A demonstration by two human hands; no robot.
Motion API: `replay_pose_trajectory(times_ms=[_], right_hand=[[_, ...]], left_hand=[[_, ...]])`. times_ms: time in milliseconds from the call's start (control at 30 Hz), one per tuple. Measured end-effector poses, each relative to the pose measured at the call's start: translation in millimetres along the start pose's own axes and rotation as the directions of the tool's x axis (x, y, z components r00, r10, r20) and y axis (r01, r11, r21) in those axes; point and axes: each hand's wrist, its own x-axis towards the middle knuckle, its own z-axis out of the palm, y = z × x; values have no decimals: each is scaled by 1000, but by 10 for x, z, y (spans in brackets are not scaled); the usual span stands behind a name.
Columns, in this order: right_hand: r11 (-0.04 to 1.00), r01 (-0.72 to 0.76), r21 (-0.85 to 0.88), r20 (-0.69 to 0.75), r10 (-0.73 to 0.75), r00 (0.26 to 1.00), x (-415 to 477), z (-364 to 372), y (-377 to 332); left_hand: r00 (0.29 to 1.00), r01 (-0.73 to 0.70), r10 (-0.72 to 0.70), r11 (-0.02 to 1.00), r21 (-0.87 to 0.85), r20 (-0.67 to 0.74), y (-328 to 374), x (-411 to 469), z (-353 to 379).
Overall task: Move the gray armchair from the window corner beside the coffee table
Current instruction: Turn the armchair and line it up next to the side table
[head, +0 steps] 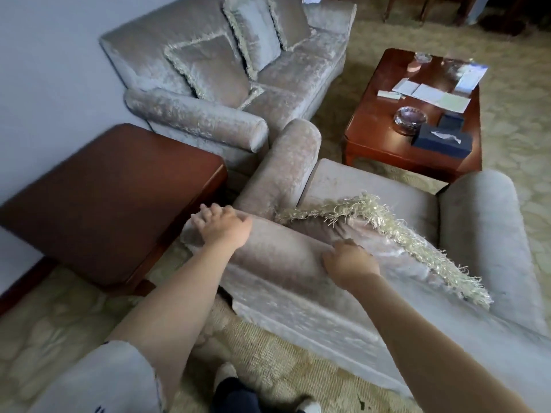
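Observation:
The gray velvet armchair (pixel 372 186) stands in front of me, seen from behind its backrest. A fringed cushion (pixel 387 231) leans inside against the backrest. My left hand (pixel 222 226) lies on the top left corner of the backrest with fingers spread over the edge. My right hand (pixel 348 260) grips the top of the backrest near its middle, fingers curled over it. The wooden coffee table (pixel 381 126) stands just beyond the chair's front, to the right.
A matching sofa (pixel 301 70) with cushions sits along the wall, its arm close to the armchair's left arm. A dark wooden side table (pixel 98 198) stands at my left, near the chair. The coffee table carries a tissue box (pixel 441 140), an ashtray and papers. Patterned carpet covers the floor.

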Motion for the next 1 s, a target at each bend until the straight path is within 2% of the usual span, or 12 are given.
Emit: replay_pose_trajectory(times_ms=[67, 133, 200, 333, 467, 600, 667, 767, 833, 933, 1000], right_hand=[[986, 154, 68, -34, -152, 988, 62, 109, -595], [961, 255, 104, -42, -252, 967, 157, 204, -1139], [946, 293, 135, -18, -294, 956, 293, 255, -1582], [942, 280, 183, 95, -301, 949, 663, 277, -2133], [940, 324, 107, 184, -339, 923, 950, 356, -2372], [874, 377, 306, 339, -470, 815, 1173, 330, -2449], [844, 425, 326, 380, -529, 759, 1279, 331, -2473], [808, 552, 205, 378, -585, 717, 1300, 375, -2503], [759, 623, 188, 288, -649, 704, 1240, 413, -2456], [711, 687, 150, 267, -699, 664, 1126, 505, -2318], [717, 684, 131, 303, -686, 661, 1058, 582, -2296]], left_hand=[[993, 121, -119, 980, -161, 20, -444, 177, -27], [994, 107, -99, 921, -376, 43, -666, 249, -11], [998, 46, -57, 883, -466, -11, -725, 219, 47], [982, -9, -88, 862, -506, -166, -748, 223, 156], [977, 108, -189, 830, -547, -94, -752, 341, 192], [967, 134, -232, 810, -571, -102, -734, 347, 214], [968, 128, -220, 842, -524, -117, -741, 352, 199], [971, 124, -205, 875, -468, -127, -754, 320, 188], [959, 159, -249, 865, -476, -132, -739, 253, 204], [943, 160, -278, 858, -489, -180, -717, 42, 311], [932, 170, -309, 833, -526, -189, -744, -52, 360]])
